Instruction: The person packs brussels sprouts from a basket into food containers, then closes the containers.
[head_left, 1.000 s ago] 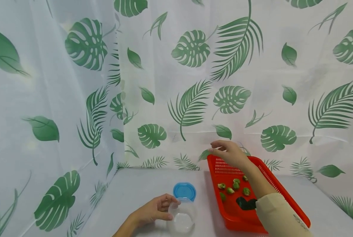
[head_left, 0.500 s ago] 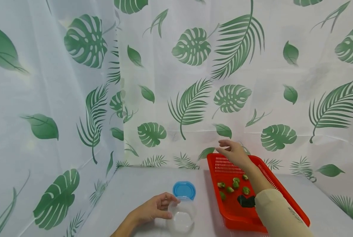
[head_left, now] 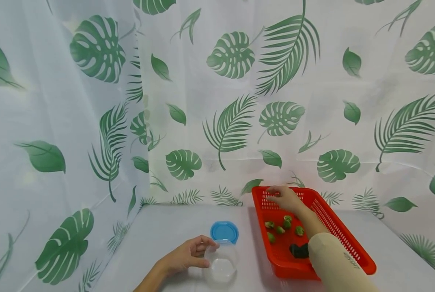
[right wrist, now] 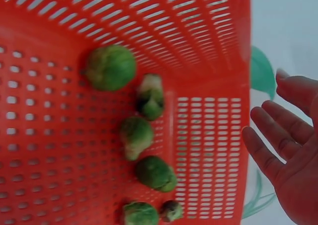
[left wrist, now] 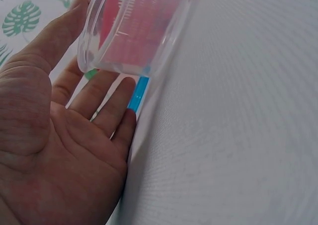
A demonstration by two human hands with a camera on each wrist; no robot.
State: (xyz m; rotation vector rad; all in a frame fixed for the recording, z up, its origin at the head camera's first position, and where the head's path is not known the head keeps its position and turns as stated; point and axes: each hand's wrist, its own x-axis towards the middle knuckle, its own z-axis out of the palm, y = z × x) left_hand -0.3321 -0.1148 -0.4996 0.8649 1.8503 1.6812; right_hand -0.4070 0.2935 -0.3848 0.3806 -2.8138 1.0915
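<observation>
In the head view my left hand (head_left: 186,254) holds the side and rim of a small clear plastic tub (head_left: 222,261) between thumb and fingers. The tub stands on the table and looks empty. From the left wrist, the thumb and fingertips of that hand (left wrist: 74,135) meet the tub's rim (left wrist: 92,31). My right hand (head_left: 288,198) hovers over the far end of a red plastic basket (head_left: 272,259), fingers loosely bent and nothing in them. Several Brussels sprouts (right wrist: 111,67) lie on the basket's bottom. In the right wrist view, the right hand (right wrist: 293,140) is beside the basket's rim.
A blue lid (head_left: 225,232) lies on the white table (head_left: 166,227) just behind the tub. Beside the right sleeve (head_left: 334,259) shows a dark object (head_left: 299,250) of unclear kind. A white leaf-patterned curtain (head_left: 239,121) closes off the back and left.
My right hand has come down from above the basket's far rim to lower over its inside. The left hand keeps the tub in place. The head view has shifted slightly.
</observation>
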